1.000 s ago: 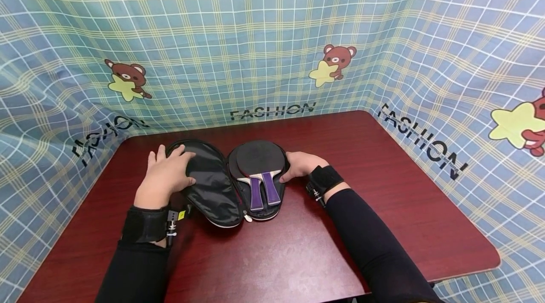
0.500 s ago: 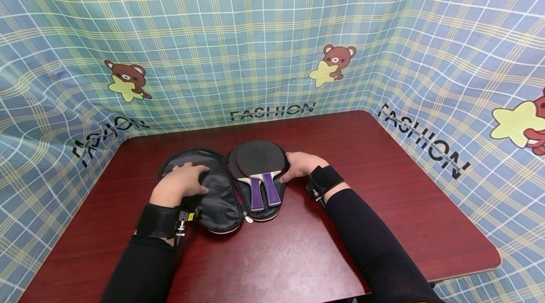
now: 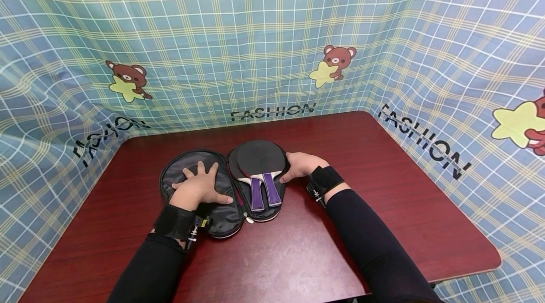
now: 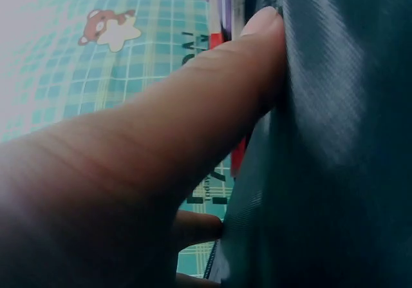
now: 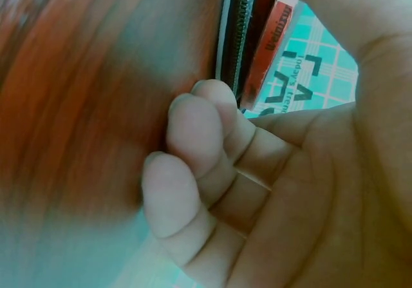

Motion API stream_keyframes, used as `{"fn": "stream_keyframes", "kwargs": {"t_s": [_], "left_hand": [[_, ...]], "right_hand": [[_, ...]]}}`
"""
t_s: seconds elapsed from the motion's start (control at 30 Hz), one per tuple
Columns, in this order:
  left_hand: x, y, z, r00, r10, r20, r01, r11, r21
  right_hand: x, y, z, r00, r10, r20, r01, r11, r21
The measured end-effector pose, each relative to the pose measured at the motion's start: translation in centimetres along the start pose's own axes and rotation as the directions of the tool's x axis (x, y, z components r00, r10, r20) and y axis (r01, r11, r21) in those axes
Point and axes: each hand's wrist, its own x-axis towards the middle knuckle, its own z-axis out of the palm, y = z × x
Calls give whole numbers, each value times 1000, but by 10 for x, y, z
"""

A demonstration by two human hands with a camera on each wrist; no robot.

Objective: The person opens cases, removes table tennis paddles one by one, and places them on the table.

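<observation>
A black zippered table tennis bat case [image 3: 170, 173] lies spread open on the table. In its right half are two table tennis bats, stacked and overlapping; the upper bat [image 3: 260, 157] shows black rubber and a purple handle [image 3: 271, 189]. My left hand [image 3: 197, 190] rests on the left flap with its fingers spread; in the left wrist view its thumb [image 4: 261, 27] touches the dark fabric [image 4: 341, 140]. At the right half's outer edge, my right hand [image 3: 303, 164] holds the case side. Its curled fingers [image 5: 193, 133] meet the tabletop by the zipper [image 5: 244, 24] in the right wrist view.
The case stands on a dark red wooden table [image 3: 383, 208] with rounded corners. A zipper pull [image 3: 249, 219] hangs at the case's front, between the halves. Plaid cloth [image 3: 272, 47] with bear prints and lettering encloses the table's back and sides.
My left hand has moved right and toward me over the left flap, and its fingers have spread. The flap has flattened out toward the table. My right hand stays put.
</observation>
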Motion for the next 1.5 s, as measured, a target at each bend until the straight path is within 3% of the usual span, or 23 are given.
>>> {"fn": "stream_keyframes", "kwargs": {"t_s": [0.37,0.63,1.13,1.5], "left_hand": [[-3,8,1,999,-29,-27,30,999,21],[-5,11,0,998,-47,-29,48,998,28],[-1,13,2,997,-75,-23,76,996,39],[5,13,6,997,-76,-20,77,996,35]], "right_hand": [[-2,-5,-7,999,-49,12,50,997,-59],[-10,-36,-13,990,-82,-114,67,989,-136],[-5,-59,12,995,-47,-90,25,970,-240],[-7,-63,15,994,-88,-58,76,980,-185]]}}
